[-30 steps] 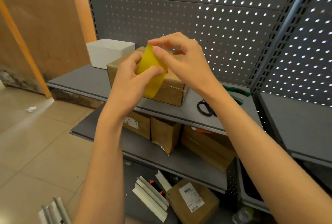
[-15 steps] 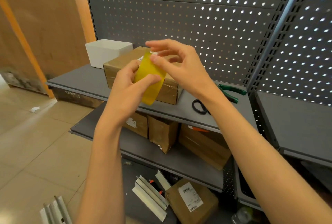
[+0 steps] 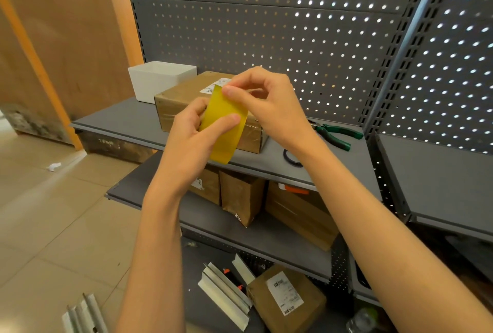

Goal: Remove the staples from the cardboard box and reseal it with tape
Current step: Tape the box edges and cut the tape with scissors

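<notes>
Left hand (image 3: 186, 143) curled round a yellow roll of tape (image 3: 223, 124), thumb laid across its face, holding it edge-on in front of the chest. Right hand (image 3: 269, 108) pinching at the top rim of the roll, thumb and forefinger pressed together on what looks like the loose end — hard to tell whether any tape has actually lifted. Compared with a second ago, same grip on the left, but the right fingers drawn in from a looser spread to a tight pinch, and the roll carried a little lower against the box behind. Probably the end found and about to be peeled, so resealing close to starting rather than under way. Just behind the roll, well within reach, the cardboard box (image 3: 186, 98) sitting on the grey shelf (image 3: 125, 122), flaps down, a white label on top, clear film already shining on its front; no staples to be made out from here. Beside it to the left, touching or nearly so, a white tub (image 3: 160, 79). To the right on the same shelf, green-handled pliers (image 3: 336, 135) and the black loops of scissors (image 3: 290, 156), partly hidden by the right forearm — both lying idle. Below, more brown boxes (image 3: 298, 215) on a lower shelf, another with a label on the floor.
</notes>
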The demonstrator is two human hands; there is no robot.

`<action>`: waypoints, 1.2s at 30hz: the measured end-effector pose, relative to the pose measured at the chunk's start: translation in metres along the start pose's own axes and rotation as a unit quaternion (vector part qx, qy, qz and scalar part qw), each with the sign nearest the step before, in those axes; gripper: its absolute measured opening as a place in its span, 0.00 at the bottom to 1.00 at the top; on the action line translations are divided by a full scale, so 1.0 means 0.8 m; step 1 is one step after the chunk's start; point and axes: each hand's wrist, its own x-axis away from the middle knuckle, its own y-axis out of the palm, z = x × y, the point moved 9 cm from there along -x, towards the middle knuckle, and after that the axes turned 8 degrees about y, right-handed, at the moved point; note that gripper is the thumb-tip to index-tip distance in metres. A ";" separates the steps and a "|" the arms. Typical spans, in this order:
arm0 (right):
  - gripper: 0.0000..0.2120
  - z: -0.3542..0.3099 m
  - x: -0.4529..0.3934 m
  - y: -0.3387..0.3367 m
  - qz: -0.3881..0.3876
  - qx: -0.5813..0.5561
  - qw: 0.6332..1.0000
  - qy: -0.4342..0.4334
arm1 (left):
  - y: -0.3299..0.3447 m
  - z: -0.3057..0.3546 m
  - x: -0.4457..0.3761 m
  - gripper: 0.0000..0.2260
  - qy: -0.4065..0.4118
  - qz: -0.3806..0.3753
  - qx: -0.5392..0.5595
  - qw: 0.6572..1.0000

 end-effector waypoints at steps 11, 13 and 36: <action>0.17 0.040 0.010 -0.001 -0.057 -0.173 0.976 0.116 | 0.011 -0.004 0.012 0.07 0.009 0.005 0.028 1.000; 0.13 0.040 0.011 -0.002 -0.051 -0.171 0.977 0.113 | 0.013 -0.004 0.013 0.07 0.007 0.004 0.030 1.000; 0.09 0.024 0.033 -0.040 0.108 -0.012 0.993 0.052 | 0.015 -0.007 0.001 0.06 0.029 0.060 0.034 0.997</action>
